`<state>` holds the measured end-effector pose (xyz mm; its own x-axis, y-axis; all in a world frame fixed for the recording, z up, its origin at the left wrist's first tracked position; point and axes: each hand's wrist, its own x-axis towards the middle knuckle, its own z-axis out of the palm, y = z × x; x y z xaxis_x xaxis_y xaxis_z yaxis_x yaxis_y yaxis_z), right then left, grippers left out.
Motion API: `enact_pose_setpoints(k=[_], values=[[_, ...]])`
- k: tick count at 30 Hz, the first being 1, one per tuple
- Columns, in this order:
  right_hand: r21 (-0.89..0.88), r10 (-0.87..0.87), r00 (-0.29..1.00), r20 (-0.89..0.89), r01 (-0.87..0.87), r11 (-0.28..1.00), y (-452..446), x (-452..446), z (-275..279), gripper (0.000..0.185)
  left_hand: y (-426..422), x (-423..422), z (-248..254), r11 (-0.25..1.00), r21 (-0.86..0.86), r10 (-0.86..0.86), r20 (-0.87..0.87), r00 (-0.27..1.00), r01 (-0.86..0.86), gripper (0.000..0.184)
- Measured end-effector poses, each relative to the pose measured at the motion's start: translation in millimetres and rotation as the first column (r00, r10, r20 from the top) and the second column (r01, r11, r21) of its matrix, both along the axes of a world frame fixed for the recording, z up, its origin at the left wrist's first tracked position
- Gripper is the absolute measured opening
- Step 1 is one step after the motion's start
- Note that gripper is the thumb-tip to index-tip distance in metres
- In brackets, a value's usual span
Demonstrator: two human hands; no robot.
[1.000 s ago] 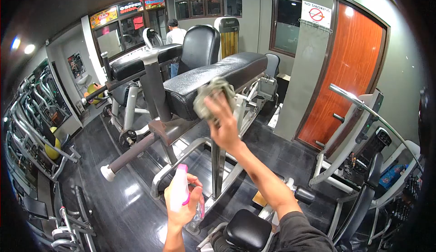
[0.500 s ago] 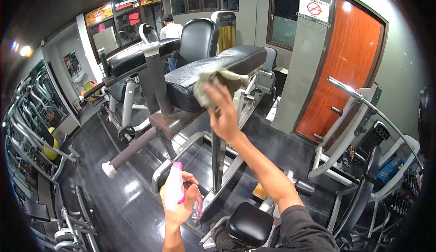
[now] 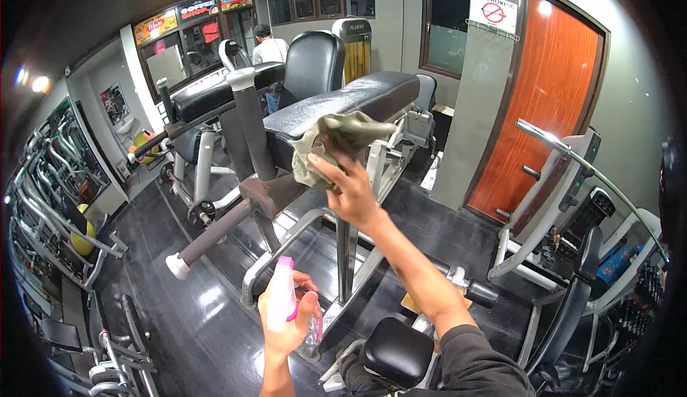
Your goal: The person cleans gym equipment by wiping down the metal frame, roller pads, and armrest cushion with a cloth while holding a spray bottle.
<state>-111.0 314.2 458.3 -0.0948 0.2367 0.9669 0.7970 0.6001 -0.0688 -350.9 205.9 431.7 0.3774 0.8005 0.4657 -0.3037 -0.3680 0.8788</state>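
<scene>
My right hand (image 3: 352,193) is closed on a crumpled olive-grey cloth (image 3: 315,155), pressed against the near end of a long black padded bench (image 3: 351,103). The cloth hides part of the pad's end face. Lower down, my left hand (image 3: 290,325) is wrapped round a spray bottle (image 3: 282,293) with a white and pink head and a clear body. The bottle is upright, apart from the bench. Beside the pad stands a dark post with a pale cap (image 3: 240,79), and a foam-covered bar (image 3: 215,236) sticks out below it.
A small black seat (image 3: 396,352) is close in front of me. More gym machines stand at the left and right, with a metal bar (image 3: 565,150) reaching out at right. Near the back windows is another person (image 3: 270,47). An orange wooden door (image 3: 538,103) is at right.
My right hand and the cloth have shifted slightly down on the pad's end, and the cloth is bunched differently. My left hand still holds the spray bottle, slightly lower and to the right.
</scene>
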Motion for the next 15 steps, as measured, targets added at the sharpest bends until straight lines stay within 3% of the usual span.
enact_pose_setpoints(k=[1,2,3,4,5,7,9,13,15], values=[[-0.018,-0.038,0.992,0.119,0.041,0.999,4,15,-6,0.064,-2,-2,1,1.0,-0.006,-0.013,0.001,1.0,0.013,0.031],[-0.107,0.05,0.996,-0.077,-0.058,0.993,22,37,-20,0.061,-4,-5,0,1.0,0.009,-0.016,-0.001,1.0,0.016,0.031],[0.083,-0.082,0.996,-0.035,0.085,0.993,23,46,-10,0.056,-5,-11,0,1.0,0.015,-0.005,-0.001,1.0,0.005,0.031],[0.106,-0.132,0.99,0.048,0.126,0.986,35,69,-14,0.057,-8,-17,1,0.999,0.037,-0.009,-0.031,0.999,0.01,0.033],[-0.067,-0.092,0.926,-0.366,0.072,0.995,34,57,-11,0.062,-10,-22,1,0.998,0.054,-0.014,-0.061,0.998,0.017,0.035],[-0.07,-0.134,0.886,-0.444,0.115,0.991,15,38,16,0.068,-15,-29,2,0.998,0.056,0.006,-0.055,0.998,-0.003,0.036],[-0.048,-0.231,0.891,-0.391,0.231,0.972,13,15,20,0.07,-19,-31,2,0.998,0.055,0.027,-0.043,0.999,-0.025,0.036],[0.025,-0.056,0.983,-0.173,0.062,0.998,-6,-17,12,0.072,-29,-27,2,1.0,-0.001,0.01,0.029,1.0,-0.01,0.029],[-0.104,-0.102,0.991,-0.088,0.092,0.99,2,17,3,0.068,-32,-27,1,1.0,-0.004,-0.022,0.027,0.999,0.022,0.029]])
